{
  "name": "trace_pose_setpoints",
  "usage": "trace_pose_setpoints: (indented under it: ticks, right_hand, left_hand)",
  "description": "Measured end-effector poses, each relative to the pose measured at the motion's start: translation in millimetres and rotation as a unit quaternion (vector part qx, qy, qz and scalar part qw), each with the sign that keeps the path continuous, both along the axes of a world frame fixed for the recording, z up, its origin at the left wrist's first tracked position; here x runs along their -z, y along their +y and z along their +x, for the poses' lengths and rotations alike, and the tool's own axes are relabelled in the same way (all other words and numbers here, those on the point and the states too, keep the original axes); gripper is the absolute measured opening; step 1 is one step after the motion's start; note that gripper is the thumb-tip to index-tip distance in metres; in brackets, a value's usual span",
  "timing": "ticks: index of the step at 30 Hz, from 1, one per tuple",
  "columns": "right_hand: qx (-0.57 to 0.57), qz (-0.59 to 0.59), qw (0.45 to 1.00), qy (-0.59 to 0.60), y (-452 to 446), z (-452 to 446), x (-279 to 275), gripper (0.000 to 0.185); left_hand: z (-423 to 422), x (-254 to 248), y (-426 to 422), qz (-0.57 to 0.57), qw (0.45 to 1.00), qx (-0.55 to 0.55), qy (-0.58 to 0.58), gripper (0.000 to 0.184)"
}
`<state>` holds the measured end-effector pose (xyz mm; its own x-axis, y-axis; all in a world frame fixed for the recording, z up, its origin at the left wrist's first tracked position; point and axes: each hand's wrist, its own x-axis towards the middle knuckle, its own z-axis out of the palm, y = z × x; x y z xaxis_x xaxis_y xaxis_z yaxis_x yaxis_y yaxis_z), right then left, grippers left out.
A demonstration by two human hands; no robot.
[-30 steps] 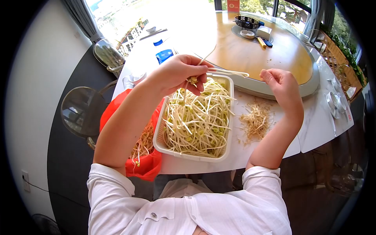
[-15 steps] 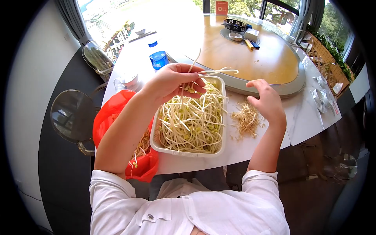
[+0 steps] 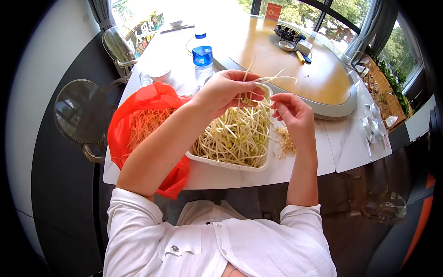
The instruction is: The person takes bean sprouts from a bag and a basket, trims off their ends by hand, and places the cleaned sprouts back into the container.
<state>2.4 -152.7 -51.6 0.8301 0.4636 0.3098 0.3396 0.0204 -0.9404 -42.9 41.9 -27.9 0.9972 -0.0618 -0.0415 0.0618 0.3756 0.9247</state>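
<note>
My left hand [image 3: 229,91] is closed around several bean sprouts [image 3: 281,78], their pale stems sticking out past the fingertips. Just to its right, my right hand [image 3: 295,112] has thumb and fingers pinched together; whatever is in the pinch is too small to make out. Below both hands stands a white plastic basket [image 3: 228,165] heaped with bean sprouts [image 3: 230,145], yellowish heads among white stems. A small pile of brown root ends [image 3: 286,142] lies on the table, partly hidden behind my right forearm. Left of the basket, a red plastic bag [image 3: 119,122] gapes with more sprouts inside.
A water bottle [image 3: 202,59] with a blue label stands behind my left hand. Farther back, a round turntable [image 3: 304,81] carries a black wire basket [image 3: 287,32] and a yellow-handled tool [image 3: 300,57]. Dishes [image 3: 373,128] sit at the right; a chair [image 3: 79,111] is at the left.
My right hand has moved left, close to the sprouts in my left hand, and its fingers have gone from spread to pinched. The whole view has shifted a little.
</note>
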Motion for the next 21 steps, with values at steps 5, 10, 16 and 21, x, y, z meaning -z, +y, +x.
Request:
trace_pose_setpoints:
  ticks: [5,10,16,21]
  right_hand:
    - [0.022,-0.003,0.999,-0.05,13,-12,6,0.012]
    - [0.05,-0.026,0.994,-0.089,20,-17,4,0.014]
    - [0.011,-0.057,0.993,-0.101,23,-15,10,0.018]
    - [-0.063,-0.005,0.998,0.021,17,-7,12,0.018]
  left_hand:
    - [2,6,-3,-0.007,1.0,-0.03,-0.003,0.031]
    - [2,9,-6,-0.021,0.999,-0.034,-0.007,0.03]
    - [-1,10,-8,-0.017,0.999,-0.033,-0.006,0.029]
    - [1,17,-8,-0.022,0.999,-0.036,0.0,0.027]
